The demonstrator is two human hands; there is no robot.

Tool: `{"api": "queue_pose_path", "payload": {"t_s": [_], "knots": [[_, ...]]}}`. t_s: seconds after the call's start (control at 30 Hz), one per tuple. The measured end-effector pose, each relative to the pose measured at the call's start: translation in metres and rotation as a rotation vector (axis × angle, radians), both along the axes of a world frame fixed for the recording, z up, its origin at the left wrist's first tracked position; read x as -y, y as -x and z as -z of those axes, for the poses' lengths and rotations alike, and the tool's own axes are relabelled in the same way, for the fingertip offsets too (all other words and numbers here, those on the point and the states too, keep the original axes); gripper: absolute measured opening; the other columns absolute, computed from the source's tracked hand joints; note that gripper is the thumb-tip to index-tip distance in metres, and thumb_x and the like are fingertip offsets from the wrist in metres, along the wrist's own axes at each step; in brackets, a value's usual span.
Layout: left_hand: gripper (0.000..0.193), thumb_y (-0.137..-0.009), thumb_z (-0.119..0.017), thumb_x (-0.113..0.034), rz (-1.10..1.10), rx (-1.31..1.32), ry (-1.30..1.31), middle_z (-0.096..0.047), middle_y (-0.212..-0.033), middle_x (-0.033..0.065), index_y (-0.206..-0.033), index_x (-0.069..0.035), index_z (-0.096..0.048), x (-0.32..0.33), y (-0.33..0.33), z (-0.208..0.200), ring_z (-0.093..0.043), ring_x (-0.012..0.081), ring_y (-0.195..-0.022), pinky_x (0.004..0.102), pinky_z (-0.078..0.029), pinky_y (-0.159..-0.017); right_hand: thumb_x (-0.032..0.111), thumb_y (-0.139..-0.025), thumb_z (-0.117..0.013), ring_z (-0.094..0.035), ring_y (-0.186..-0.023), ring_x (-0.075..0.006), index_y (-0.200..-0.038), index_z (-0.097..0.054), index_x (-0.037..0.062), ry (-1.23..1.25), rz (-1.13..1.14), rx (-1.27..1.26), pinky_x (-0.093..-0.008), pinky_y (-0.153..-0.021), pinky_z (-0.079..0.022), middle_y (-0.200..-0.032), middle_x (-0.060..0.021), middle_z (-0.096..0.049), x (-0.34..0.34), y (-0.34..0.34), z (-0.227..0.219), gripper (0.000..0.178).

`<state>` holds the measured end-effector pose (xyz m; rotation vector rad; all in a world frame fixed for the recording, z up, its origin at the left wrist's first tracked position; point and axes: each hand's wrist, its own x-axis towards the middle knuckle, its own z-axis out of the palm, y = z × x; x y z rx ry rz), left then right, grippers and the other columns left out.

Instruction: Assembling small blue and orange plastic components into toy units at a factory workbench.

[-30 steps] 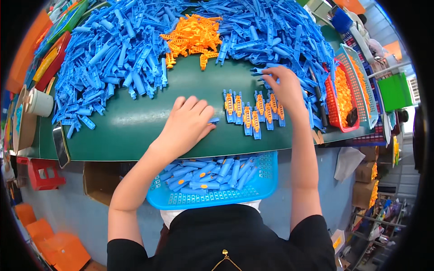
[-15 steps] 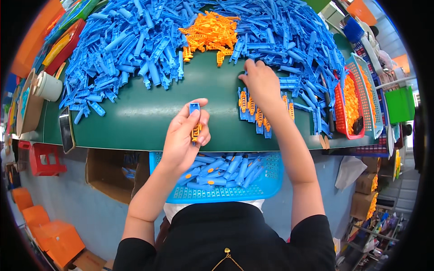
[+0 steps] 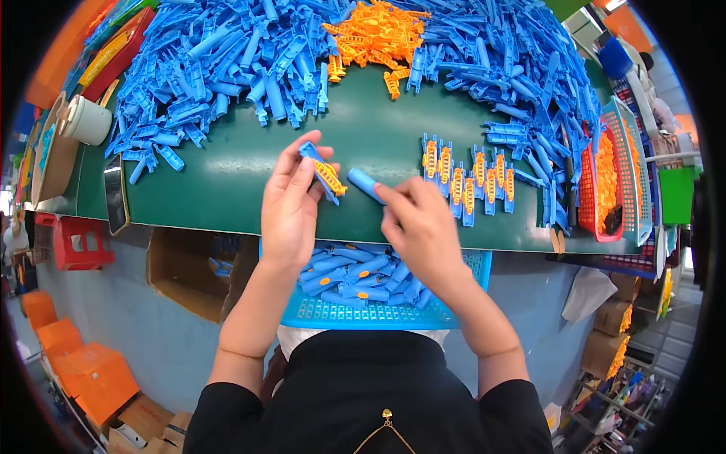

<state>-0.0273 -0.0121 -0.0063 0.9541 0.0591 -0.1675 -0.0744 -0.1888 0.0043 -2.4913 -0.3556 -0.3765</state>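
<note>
In my left hand [image 3: 291, 204] is a blue plastic half-shell [image 3: 308, 151] with an orange ribbed insert [image 3: 328, 178] lying in it, tilted, its inner side showing. My right hand [image 3: 420, 223] pinches one end of a smooth blue half-shell cover [image 3: 364, 184], whose free end points at the piece in the left hand; a small gap separates the two. To the right, several blue half-shells fitted with orange inserts [image 3: 469, 193] lie in two staggered groups on the green table [image 3: 227, 193].
Loose blue shells [image 3: 219, 68] are heaped along the far side, around a pile of orange inserts [image 3: 378, 34]. A blue basket [image 3: 363, 310] of joined pieces sits at my lap. Red basket [image 3: 597, 189] stands right; phone [image 3: 115, 195] and white cup [image 3: 85, 121] left.
My right hand has come back from the far right side to the middle, now bringing a blue cover. My left hand has turned its piece so the orange insert shows more.
</note>
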Motion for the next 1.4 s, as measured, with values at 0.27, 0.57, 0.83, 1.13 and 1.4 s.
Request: {"api": "queue_pose_path", "payload": {"t_s": [0.27,0.57,0.83,1.13,1.4], "knots": [[0.037,-0.097,-0.059,-0.013,0.059,-0.005,0.030,-0.062,-0.117,0.0093,-0.131,-0.003,-0.054,0.006,0.007,0.004,-0.063,0.0163,-0.100,0.0325,-0.055,-0.083,-0.001,-0.088,-0.064,-0.056,-0.085,-0.0107,-0.126,-0.062,0.0022,-0.727,-0.013,-0.228,-0.0227,-0.072,-0.045,-0.095,-0.0049,-0.056,0.010,0.005,-0.001,0.039],[0.040,-0.093,-0.065,-0.011,0.147,0.086,0.022,-0.064,-0.119,0.0112,-0.131,-0.003,-0.055,0.011,0.013,0.003,-0.064,0.0133,-0.098,0.0281,-0.054,-0.080,-0.002,-0.090,-0.062,-0.050,-0.084,-0.0081,-0.128,-0.060,-0.0004,-0.756,-0.144,-0.269,-0.0193,-0.072,-0.040,-0.094,-0.0022,-0.052,-0.002,0.005,0.000,0.038],[0.040,-0.091,-0.067,-0.012,0.277,0.004,-0.001,-0.063,-0.119,0.0138,-0.129,-0.002,-0.056,0.003,0.006,0.007,-0.065,0.0165,-0.098,0.0310,-0.058,-0.079,-0.002,-0.088,-0.064,-0.049,-0.081,-0.0088,-0.124,-0.063,0.0006,-0.647,-0.198,-0.395,-0.0202,-0.067,-0.038,-0.090,-0.0025,-0.053,0.011,-0.001,-0.009,0.036],[0.029,-0.085,-0.073,-0.007,0.131,0.144,0.160,-0.067,-0.105,0.0112,-0.110,-0.002,-0.059,0.011,0.012,0.020,-0.064,0.0148,-0.095,0.0289,-0.052,-0.086,0.000,-0.076,-0.077,-0.062,-0.084,-0.0120,-0.107,-0.067,-0.0023,-0.667,-0.006,-0.093,-0.0247,-0.071,-0.052,-0.092,-0.0057,-0.063,-0.012,0.011,0.005,0.033],[0.028,-0.081,-0.074,0.003,0.001,0.272,0.089,-0.064,-0.107,0.0125,-0.104,-0.003,-0.057,0.015,0.014,0.022,-0.063,0.0176,-0.101,0.0300,-0.051,-0.088,-0.001,-0.084,-0.070,-0.065,-0.084,-0.0155,-0.110,-0.062,-0.0038,-1.156,-0.013,-0.210,-0.0257,-0.082,-0.052,-0.100,-0.0101,-0.068,-0.012,-0.001,0.004,0.027]]}}
